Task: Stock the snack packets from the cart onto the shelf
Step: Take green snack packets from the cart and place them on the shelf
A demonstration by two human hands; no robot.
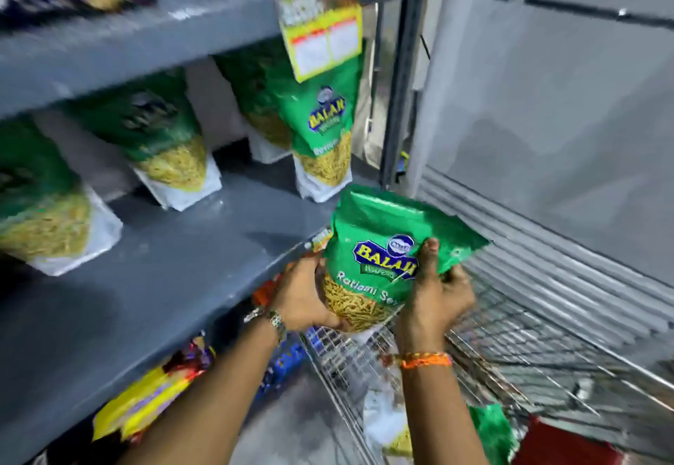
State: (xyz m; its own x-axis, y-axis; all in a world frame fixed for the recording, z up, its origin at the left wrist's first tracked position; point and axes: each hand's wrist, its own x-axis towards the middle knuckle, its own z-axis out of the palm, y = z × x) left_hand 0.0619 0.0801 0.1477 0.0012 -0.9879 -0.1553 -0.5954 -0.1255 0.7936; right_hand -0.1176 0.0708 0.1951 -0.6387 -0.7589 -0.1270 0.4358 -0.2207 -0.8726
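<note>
We are gripping the glossy green plastic snack packet upright in both hands, left hand nearer the grey metal shelf, whose bare space is lying up-left.

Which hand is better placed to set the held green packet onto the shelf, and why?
Left, probably. The left hand cups the green packet at its lower, shelf-side edge, nearest the grey shelf. The right hand pinches the far side, over the wire cart.
</note>
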